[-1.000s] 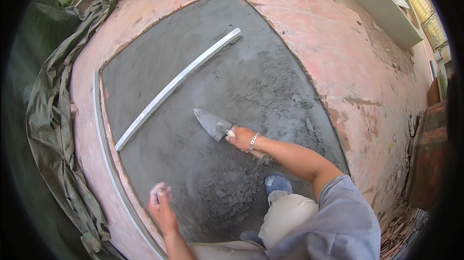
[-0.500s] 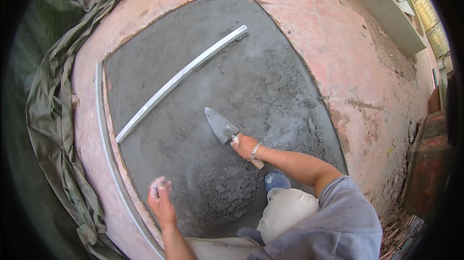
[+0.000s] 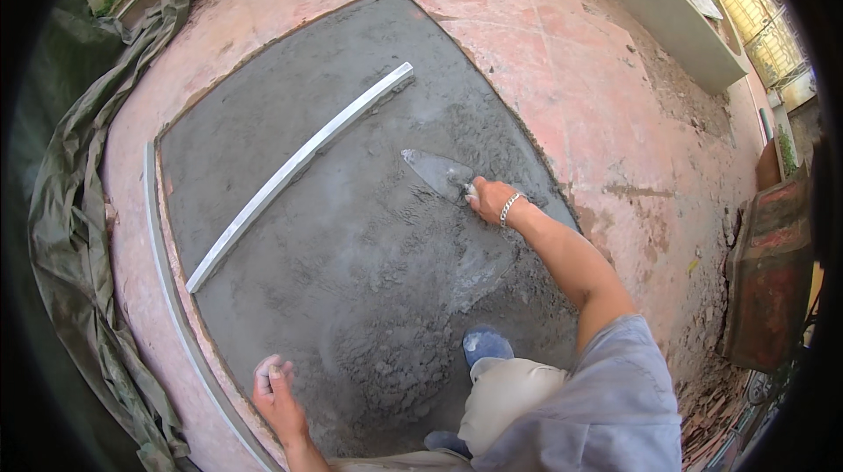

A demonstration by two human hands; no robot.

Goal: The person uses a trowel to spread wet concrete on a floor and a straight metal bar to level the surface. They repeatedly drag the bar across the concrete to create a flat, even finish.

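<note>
My right hand (image 3: 493, 201) is wrapped round the handle of a pointed trowel (image 3: 436, 175). The trowel's grey blade lies low over the wet concrete (image 3: 290, 331), its tip pointing to the far left. Under and around the blade the surface is partly smoothed; nearer to me it is lumpy. My left hand (image 3: 279, 397), fingers curled in and nothing visible in them, hangs above the near left edge of the concrete. A long pale metal straightedge (image 3: 300, 165) rests across the concrete, left of the trowel.
A second metal bar (image 3: 176, 309) runs along the left edge of the concrete. Beyond it lies a crumpled green tarp (image 3: 75, 235). Worn pink floor (image 3: 606, 121) surrounds the patch. A low wall (image 3: 663, 15) stands far right, a rusty metal piece (image 3: 768, 274) nearer. My blue shoe (image 3: 486, 345) stands in the concrete.
My right hand has swept the trowel away from me and to the right, leaving a smoother streak behind. My left hand, still curled, sits slightly lower left as the whole view shifts.
</note>
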